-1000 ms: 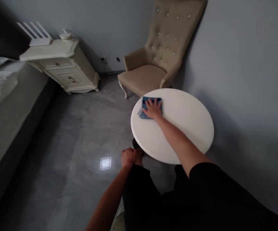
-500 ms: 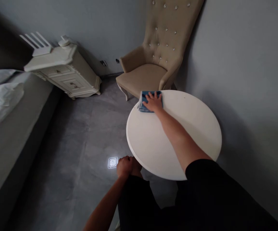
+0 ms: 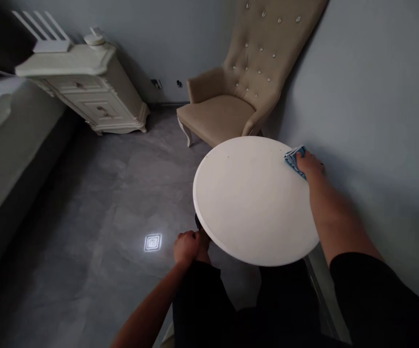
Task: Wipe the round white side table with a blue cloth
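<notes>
A folded blue cloth (image 3: 293,159) lies at the far right rim of a round white table (image 3: 253,203). My right hand (image 3: 310,164) is closed round the cloth, with the thumb on top and the other fingers partly hidden on the wall side. Below the table's left edge, my left hand (image 3: 187,247) rests by my bare knee, its fingers curled into a fist. I see nothing in that hand, though its inner side is turned away. A few tiny dark specks show on the tabletop near its far edge.
A beige tufted armchair (image 3: 220,116) stands just beyond the table. The grey wall (image 3: 376,96) runs close along the right. At the left are a white nightstand (image 3: 86,92) with a router (image 3: 52,44) on it, and a bed (image 3: 17,130). A bright square pattern (image 3: 153,242) shows on the floor.
My right hand has moved the cloth from the table's far left edge to its right edge, changing from spread flat to gripping. My left hand has stayed by the knee.
</notes>
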The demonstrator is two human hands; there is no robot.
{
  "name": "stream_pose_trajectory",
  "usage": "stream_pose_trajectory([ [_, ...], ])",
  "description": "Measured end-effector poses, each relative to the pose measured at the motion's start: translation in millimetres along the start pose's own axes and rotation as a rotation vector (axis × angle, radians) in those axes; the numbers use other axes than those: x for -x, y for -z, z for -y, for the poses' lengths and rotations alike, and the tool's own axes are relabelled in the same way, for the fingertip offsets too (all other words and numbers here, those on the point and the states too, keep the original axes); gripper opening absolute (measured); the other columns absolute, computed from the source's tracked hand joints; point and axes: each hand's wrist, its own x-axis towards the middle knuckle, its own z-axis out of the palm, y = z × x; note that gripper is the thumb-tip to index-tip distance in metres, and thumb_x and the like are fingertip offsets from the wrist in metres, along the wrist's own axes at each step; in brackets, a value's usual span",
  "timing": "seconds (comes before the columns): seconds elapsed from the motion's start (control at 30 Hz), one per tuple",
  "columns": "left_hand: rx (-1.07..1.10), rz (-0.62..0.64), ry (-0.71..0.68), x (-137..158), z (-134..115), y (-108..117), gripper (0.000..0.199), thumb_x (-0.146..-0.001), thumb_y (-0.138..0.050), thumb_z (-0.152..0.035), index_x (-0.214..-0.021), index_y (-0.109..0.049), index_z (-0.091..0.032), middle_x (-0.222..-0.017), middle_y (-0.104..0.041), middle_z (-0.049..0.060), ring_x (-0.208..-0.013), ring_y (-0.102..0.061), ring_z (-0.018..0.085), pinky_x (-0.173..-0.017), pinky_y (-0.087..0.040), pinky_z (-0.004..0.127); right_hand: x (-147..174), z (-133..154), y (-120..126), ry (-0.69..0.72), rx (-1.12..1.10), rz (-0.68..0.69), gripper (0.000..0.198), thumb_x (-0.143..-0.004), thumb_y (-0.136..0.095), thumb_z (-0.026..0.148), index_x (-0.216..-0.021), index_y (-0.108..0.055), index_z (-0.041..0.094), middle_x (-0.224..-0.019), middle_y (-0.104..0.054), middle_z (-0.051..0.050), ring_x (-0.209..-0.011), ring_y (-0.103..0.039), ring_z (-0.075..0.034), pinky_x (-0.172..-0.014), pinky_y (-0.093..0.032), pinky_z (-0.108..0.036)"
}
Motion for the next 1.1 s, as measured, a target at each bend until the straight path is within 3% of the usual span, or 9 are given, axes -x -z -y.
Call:
stream_pose_trajectory([
  [0.1,0.001,0.014,-0.004,1.5,-0.4,4.1,0.048,-0.112,-0.046,-0.038,-0.109,-0.09,-0.019,-0.119,-0.085,0.018,-0.121,-0.077,0.034,-0.101,-0.057,0.039,-2.5,51.3,1.8,-0.034,-0.064,0.05,0.085,-0.117,-0.02,0.065,-0.179,-0.045,0.012,-0.172,-0.045,-0.041,-0.16,-0.045,-0.056,-0.12,-0.034,-0.084],
  [0.2,0.021,0.017,0.004,0.5,-0.1,5.3,0.049,-0.112,-0.045,-0.04,-0.108,-0.09,-0.02,-0.118,-0.085,0.018,-0.123,-0.076,0.035,-0.101,-0.057,0.04,-0.3,126.4,7.0,0.122,-0.12,0.087,0.085,-0.114,-0.026,0.068,-0.184,-0.034,0.019,-0.189,-0.026,-0.024,-0.171,-0.022,-0.057,-0.128,-0.015,-0.09],
  [0.27,0.024,0.016,0.005,-1.9,0.5,4.7,0.047,-0.112,-0.046,-0.037,-0.107,-0.09,-0.02,-0.118,-0.085,0.018,-0.123,-0.075,0.034,-0.102,-0.057,0.041,9.7,184.9,10.1,0.263,-0.143,0.099,0.085,-0.114,-0.026,0.068,-0.184,-0.034,0.02,-0.192,-0.022,-0.017,-0.173,-0.016,-0.056,-0.131,-0.009,-0.089],
  [0.47,0.012,0.025,0.029,-9.7,-5.2,7.7,0.045,-0.11,-0.047,-0.034,-0.106,-0.09,-0.019,-0.117,-0.085,0.017,-0.12,-0.076,0.033,-0.1,-0.056,0.039,83.6,343.4,8.8,0.73,-0.22,0.118,0.078,-0.113,-0.036,0.065,-0.175,-0.052,0.02,-0.187,-0.038,-0.012,-0.171,-0.018,-0.057,-0.134,-0.004,-0.087],
  [0.6,0.003,0.022,0.064,-10.2,-13.6,12.3,0.046,-0.11,-0.047,-0.036,-0.107,-0.089,-0.018,-0.116,-0.085,0.018,-0.119,-0.077,0.033,-0.098,-0.056,0.037,123.4,384.5,7.9,0.942,-0.249,0.184,0.07,-0.113,-0.043,0.067,-0.165,-0.066,0.026,-0.176,-0.055,-0.006,-0.171,-0.024,-0.05,-0.139,-0.001,-0.079],
  [0.7,-0.016,0.016,0.076,-9.2,-16.9,11.9,0.046,-0.11,-0.047,-0.036,-0.105,-0.09,-0.019,-0.116,-0.085,0.017,-0.118,-0.078,0.032,-0.097,-0.056,0.036,117.0,374.6,10.3,0.953,-0.278,0.212,0.071,-0.113,-0.046,0.07,-0.168,-0.063,0.029,-0.179,-0.051,-0.001,-0.173,-0.024,-0.045,-0.143,-0.002,-0.07],
  [0.83,-0.014,-0.005,0.064,-6.9,-15.8,7.1,0.048,-0.111,-0.046,-0.036,-0.104,-0.091,-0.021,-0.116,-0.086,0.016,-0.116,-0.079,0.031,-0.096,-0.056,0.035,66.5,311.4,14.0,0.81,-0.274,0.186,0.078,-0.116,-0.037,0.067,-0.179,-0.046,0.021,-0.19,-0.032,-0.009,-0.174,-0.015,-0.05,-0.139,-0.004,-0.079],
  [0.97,-0.008,-0.028,0.063,-5.6,-10.4,0.8,0.048,-0.111,-0.046,-0.035,-0.107,-0.091,-0.02,-0.117,-0.086,0.017,-0.114,-0.08,0.032,-0.096,-0.057,0.037,11.6,197.8,11.6,0.519,-0.171,0.147,0.084,-0.115,-0.026,0.071,-0.183,-0.035,0.023,-0.193,-0.021,-0.011,-0.175,-0.013,-0.05,-0.137,-0.009,-0.082],
  [1.1,0.002,-0.032,0.048,-7.0,-4.2,-5.4,0.047,-0.111,-0.046,-0.037,-0.111,-0.09,-0.02,-0.12,-0.086,0.018,-0.116,-0.08,0.033,-0.097,-0.058,0.038,0.9,64.6,7.8,0.24,-0.141,0.143,0.085,-0.115,-0.024,0.074,-0.184,-0.032,0.027,-0.193,-0.021,-0.012,-0.174,-0.019,-0.05,-0.135,-0.014,-0.083],
])
